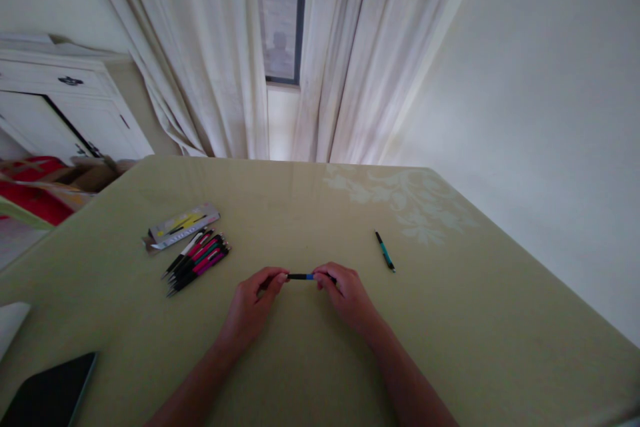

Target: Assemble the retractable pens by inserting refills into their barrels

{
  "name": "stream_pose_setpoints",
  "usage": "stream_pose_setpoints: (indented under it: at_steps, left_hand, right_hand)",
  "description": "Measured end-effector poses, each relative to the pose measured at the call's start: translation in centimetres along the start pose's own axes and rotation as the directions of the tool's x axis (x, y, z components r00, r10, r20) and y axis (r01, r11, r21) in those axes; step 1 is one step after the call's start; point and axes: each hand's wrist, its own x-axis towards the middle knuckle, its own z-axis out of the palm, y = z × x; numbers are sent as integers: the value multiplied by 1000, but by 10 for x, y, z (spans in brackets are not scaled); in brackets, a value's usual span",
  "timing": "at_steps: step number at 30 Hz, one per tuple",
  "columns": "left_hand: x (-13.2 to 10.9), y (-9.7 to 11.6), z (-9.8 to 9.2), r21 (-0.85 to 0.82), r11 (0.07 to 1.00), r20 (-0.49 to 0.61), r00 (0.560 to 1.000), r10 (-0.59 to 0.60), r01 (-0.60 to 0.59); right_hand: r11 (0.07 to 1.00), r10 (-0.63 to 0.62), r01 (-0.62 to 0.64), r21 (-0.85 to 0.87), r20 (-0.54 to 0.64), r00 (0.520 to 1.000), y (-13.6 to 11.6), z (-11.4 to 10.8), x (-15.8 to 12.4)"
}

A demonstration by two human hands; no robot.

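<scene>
A black pen with a blue band (301, 276) is held level just above the green tablecloth (310, 213), gripped at both ends. My left hand (255, 303) pinches its left end and my right hand (345, 293) pinches its right end, fingers closed on it. A bundle of several black, pink and green pens (197, 260) lies to the left of my hands. A single teal and black pen (385, 251) lies alone to the right.
A flat pen box (183, 225) lies behind the bundle. A dark tablet or phone (50, 393) rests at the near left corner. White curtains (320, 47) hang behind the table, a white cabinet (65, 107) stands far left, with red fabric (30, 197) beside it.
</scene>
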Motion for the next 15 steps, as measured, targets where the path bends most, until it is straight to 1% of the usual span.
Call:
stream_pose_setpoints:
  at_steps: [3,6,9,12,15]
  left_hand:
    - [0,-2,0,-2,1000,10,1000,-20,20]
    - [0,-2,-1,3,1000,8,1000,11,-11]
    - [0,-2,-2,17,998,7,998,62,-63]
    - [-2,-1,-1,35,992,-7,993,118,-118]
    - [-4,2,1,60,978,-3,980,201,-201]
  right_hand:
    - [1000,6,-6,18,2,1000,0,0,0]
    - [998,31,-31,61,7,1000,0,0,0]
    - [972,123,-119,203,-7,992,2,-1,0]
    - [894,244,-214,394,-26,969,5,-2,1]
    - [860,278,-214,463,-73,958,6,-1,3]
